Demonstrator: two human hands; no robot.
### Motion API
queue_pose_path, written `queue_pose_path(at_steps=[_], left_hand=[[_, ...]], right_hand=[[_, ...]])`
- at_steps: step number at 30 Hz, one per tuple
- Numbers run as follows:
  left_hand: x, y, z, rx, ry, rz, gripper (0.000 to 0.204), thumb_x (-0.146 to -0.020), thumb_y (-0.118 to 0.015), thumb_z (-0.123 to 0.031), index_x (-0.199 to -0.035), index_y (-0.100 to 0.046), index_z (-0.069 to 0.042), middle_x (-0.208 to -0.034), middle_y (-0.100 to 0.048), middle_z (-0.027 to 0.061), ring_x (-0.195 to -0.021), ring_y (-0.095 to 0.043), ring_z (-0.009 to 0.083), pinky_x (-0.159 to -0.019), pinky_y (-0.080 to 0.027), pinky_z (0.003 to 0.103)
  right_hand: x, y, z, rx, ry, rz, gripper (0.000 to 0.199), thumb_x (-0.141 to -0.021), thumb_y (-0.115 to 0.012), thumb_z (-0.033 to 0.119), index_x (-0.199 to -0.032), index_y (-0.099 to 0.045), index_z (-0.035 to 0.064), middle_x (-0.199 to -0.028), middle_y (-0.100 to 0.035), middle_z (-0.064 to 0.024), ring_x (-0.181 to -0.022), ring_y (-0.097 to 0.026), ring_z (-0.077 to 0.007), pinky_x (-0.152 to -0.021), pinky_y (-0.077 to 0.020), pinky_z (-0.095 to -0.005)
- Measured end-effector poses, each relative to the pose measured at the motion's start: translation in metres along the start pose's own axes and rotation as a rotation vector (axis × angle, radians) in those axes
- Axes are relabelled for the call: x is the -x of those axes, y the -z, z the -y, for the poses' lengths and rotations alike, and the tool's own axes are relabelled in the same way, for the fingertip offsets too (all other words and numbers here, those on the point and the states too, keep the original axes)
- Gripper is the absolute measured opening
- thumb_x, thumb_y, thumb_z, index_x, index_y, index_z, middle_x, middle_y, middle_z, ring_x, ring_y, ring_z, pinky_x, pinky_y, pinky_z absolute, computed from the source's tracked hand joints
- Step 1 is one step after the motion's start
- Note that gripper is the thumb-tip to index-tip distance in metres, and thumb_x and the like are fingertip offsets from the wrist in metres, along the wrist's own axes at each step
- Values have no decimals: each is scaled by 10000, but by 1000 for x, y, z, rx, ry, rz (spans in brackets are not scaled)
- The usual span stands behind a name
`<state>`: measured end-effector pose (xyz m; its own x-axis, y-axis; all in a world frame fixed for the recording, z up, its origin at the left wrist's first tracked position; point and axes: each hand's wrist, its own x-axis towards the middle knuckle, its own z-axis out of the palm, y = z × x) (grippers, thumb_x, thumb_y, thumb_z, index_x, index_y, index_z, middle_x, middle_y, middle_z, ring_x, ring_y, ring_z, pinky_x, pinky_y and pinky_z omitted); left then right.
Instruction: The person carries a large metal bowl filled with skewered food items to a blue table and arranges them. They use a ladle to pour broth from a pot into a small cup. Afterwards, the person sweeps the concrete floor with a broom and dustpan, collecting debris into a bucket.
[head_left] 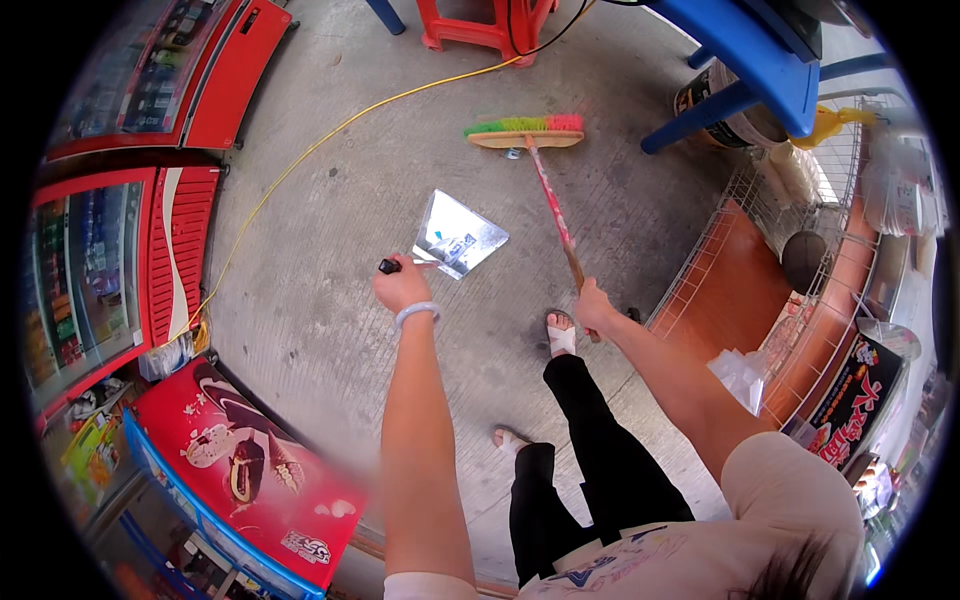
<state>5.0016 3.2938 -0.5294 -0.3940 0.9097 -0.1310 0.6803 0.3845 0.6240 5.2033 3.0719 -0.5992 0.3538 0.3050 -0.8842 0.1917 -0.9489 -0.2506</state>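
Observation:
My left hand (pixel 403 288), with a pale bangle (pixel 418 312) at the wrist, is closed round the handle of a shiny metal dustpan (pixel 470 225). The handle's black end sticks out beside my thumb. Some small bits lie in the pan. My right hand (pixel 596 307) grips a broom (pixel 548 185) by its wooden stick, part of which has a red and white wrap. Its green, yellow and pink bristles (pixel 525 124) point away from me on the floor, beyond the dustpan. A small pale scrap (pixel 512 154) lies just on the near side of the broom head.
Red drink coolers (pixel 185 250) and a red-topped chest freezer (pixel 290 470) line the left. A yellow cable (pixel 345 125) curves over the concrete floor. A red stool (pixel 475 35) and blue table (pixel 740 60) stand ahead. Wire racking (pixel 690 275) runs along the right.

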Motion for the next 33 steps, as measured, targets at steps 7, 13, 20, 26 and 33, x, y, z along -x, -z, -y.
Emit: queue_pose_path(at_steps=[7, 13, 20, 26, 33], left_hand=[[-4, 9, 13, -33, 50, -56, 246, -834, -616, -201, -753, -620, 31, -762, -653, 194, -669, -656, 332, -603, -508, 434], [1, 44, 73, 231, 93, -184, 189, -815, -658, -162, -835, -640, 25, -797, -682, 160, -742, -671, 281, -662, -524, 379], [14, 104, 119, 103, 147, -174, 180, -819, -649, -147, -841, -624, 29, -801, -670, 155, -719, -663, 270, -653, -523, 375], [25, 127, 185, 77, 205, -218, 152, -799, -675, -132, -855, -649, 7, -810, -677, 153, -731, -671, 265, -665, -532, 363], [55, 176, 248, 223, 144, -216, 122, -788, -681, -90, -858, -657, 7, -812, -672, 143, -705, -669, 238, -655, -542, 322]], right_hand=[[176, -29, -44, -248, -6, 410, 123, -899, -469, 133, -991, -424, 65, -630, -468, -82, -382, -441, -165, -327, -338, -336], [163, 8, -9, -66, 148, 194, 162, -903, -477, 142, -1008, -396, 48, -654, -536, -149, -424, -529, -246, -355, -411, -382], [76, -18, 41, 183, 161, 64, 184, -878, -461, 80, -996, -363, -22, -656, -541, -171, -398, -519, -239, -335, -402, -374], [220, -81, -51, -252, -71, 664, 103, -878, -441, 60, -966, -387, 70, -634, -414, -44, -369, -378, -123, -322, -317, -287], [263, -91, -57, 6, 58, 420, 110, -879, -473, 94, -954, -399, 64, -599, -442, -63, -371, -428, -156, -318, -334, -307]])
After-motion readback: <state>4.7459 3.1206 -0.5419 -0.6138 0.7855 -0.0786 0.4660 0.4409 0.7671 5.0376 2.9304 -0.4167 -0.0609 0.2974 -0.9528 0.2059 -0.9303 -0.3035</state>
